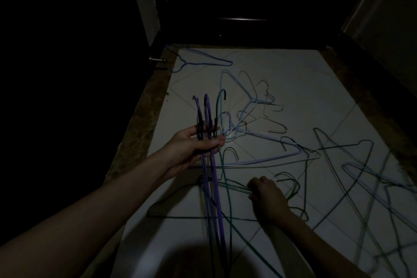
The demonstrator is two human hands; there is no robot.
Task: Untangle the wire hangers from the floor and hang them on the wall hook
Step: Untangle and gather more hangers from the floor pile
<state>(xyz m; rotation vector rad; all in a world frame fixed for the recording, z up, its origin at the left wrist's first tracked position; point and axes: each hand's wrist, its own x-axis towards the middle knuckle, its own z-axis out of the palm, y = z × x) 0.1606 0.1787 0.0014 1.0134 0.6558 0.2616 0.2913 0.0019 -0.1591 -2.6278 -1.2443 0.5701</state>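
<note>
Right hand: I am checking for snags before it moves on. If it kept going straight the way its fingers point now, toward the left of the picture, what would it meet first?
The right hand would probably meet the purple hangers held by the left hand, though depth is unclear.

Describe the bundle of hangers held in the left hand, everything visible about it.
The bundle of hangers looks like thin coated wire: two purple ones and a teal one, perhaps more, with black sections near the necks. Their hooks point up and away from the camera, side by side. The left hand grips them just below the hooks, its fingers curled round the necks. The bodies trail down toward the camera, above the tiled floor. Dim light hides finer detail.
</note>
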